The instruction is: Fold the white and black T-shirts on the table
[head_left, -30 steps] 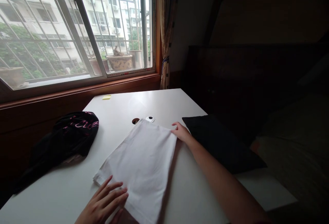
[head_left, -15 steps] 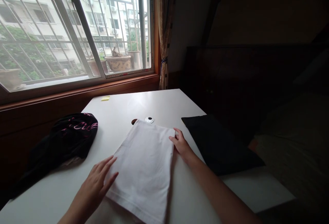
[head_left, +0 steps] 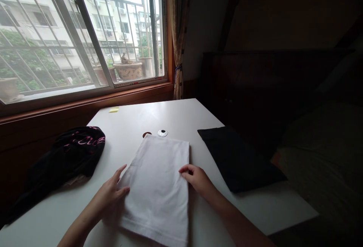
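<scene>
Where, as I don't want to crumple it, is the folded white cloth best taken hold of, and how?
Probably by its two long side edges, one hand from each side, thumb on top and fingers slid under. The white cloth lies flat on the table, longer than wide, with the left hand and right hand at those edges.

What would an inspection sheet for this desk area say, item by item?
Surface: white tabletop, with a round brown opening beside a white grommet.
Things at hand: white folded cloth, lightly creased, lying flat between the hands.
Clutter: black garment with pink lettering, bunched, left; dark folded cloth, right; yellow paper slip, far edge.
Hands: left hand, grip spread at the white cloth's left edge; right hand, fingertips at its right edge.
Cables: nothing seen.
Surroundings: barred window, tied curtain; right side too dark to judge.
</scene>
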Tool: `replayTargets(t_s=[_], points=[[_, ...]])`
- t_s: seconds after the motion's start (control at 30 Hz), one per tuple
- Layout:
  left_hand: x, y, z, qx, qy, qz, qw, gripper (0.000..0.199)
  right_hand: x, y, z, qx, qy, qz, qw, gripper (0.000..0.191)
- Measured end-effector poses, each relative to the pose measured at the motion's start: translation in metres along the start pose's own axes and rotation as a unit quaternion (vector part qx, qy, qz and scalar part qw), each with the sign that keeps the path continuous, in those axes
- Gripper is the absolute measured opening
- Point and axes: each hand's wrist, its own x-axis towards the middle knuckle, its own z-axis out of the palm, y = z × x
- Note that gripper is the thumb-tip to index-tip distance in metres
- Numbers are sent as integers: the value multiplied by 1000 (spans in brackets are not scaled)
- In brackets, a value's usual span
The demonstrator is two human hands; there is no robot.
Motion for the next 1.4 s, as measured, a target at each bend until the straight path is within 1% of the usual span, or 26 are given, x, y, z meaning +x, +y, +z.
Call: replayTargets(t_s=[0.07,0.17,0.2,0.23,0.27,0.33,0.43,0.57,0.67,0.8,0.93,1.07,1.17,1.27,1.33,1.4], points=[[-16,6,6,-48,-55,-25,997,86,9,3,-9,-7,19,-10,1000,25],[-40,9,20,-127,-153,-38,979,92,20,10,-24,-1,50,-25,998,28],[-45,9,24,-145,-174,-40,973,93,23,13,-28,3,56,-27,998,30],[-48,8,27,-158,-182,-42,970,92,24,15,-31,6,59,-27,998,33],[-49,7,29,-168,-179,-43,968,91,24,17,-34,9,55,-25,998,37],[-46,6,29,-191,-155,-44,968,90,21,19,-37,9,39,-12,999,44],[-32,10,25,-229,-110,-58,965,92,11,16,-40,-9,10,8,1000,52],[-14,26,23,-217,-78,-75,970,95,-7,5,-43,-52,-14,8,999,61],[-6,41,26,-202,-64,-76,974,90,-20,-4,-41,-77,-20,1,997,65],[-4,52,30,-208,-59,-74,974,84,-31,-9,-36,-86,-31,-8,996,64],[-9,51,34,-239,-80,-95,963,93,-34,-9,-38,-72,-42,-24,996,61],[-15,48,35,-260,-103,-118,953,102,-33,-7,-46,-61,-56,-9,997,63],[-17,50,36,-273,-109,-137,946,103,-32,-6,-49,-43,-71,-5,997,65],[-17,53,38,-316,-118,-144,930,99,-30,-6,-47,-15,-87,-8,996,67],[-16,53,41,-318,-105,-128,933,98,-29,-5,-44,1,-87,-15,996,68],[-15,52,45,-285,-83,-101,949,96,-29,-4,-43,12,-79,-20,997,66]])
